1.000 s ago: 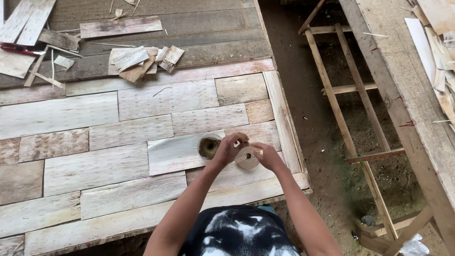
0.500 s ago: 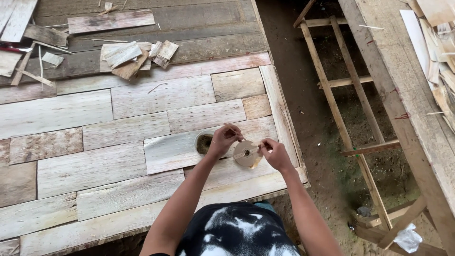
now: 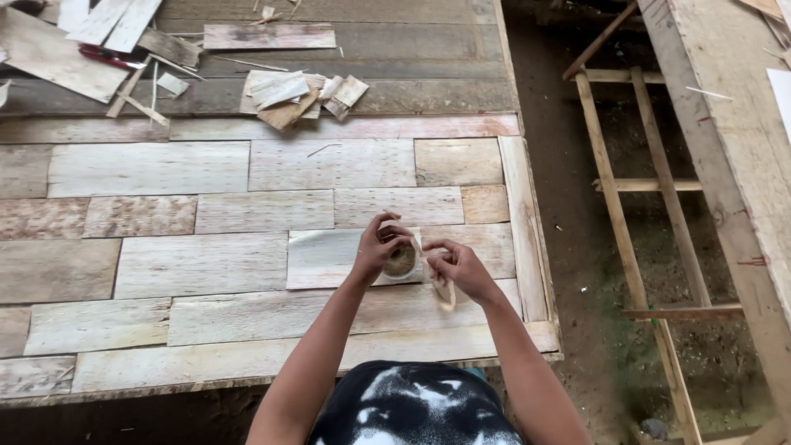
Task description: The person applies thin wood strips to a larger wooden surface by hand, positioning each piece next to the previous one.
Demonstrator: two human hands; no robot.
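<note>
While left hand [image 3: 381, 245] pinched small round tin [image 3: 400, 262], right hand [image 3: 458, 267] pinched pale curled strip [image 3: 439, 287], near right edge of patchwork plank desk [image 3: 206, 264].

Pale weathered planks [image 3: 206, 264], black-and-white speckled shirt [image 3: 412, 408].

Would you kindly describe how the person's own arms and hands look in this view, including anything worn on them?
Both arms are bare from above the elbow down; no sleeves, gloves, watch or rings are visible. The left hand and right hand are bare, with slender fingers. Below them shows a dark garment with white splashes.
</note>
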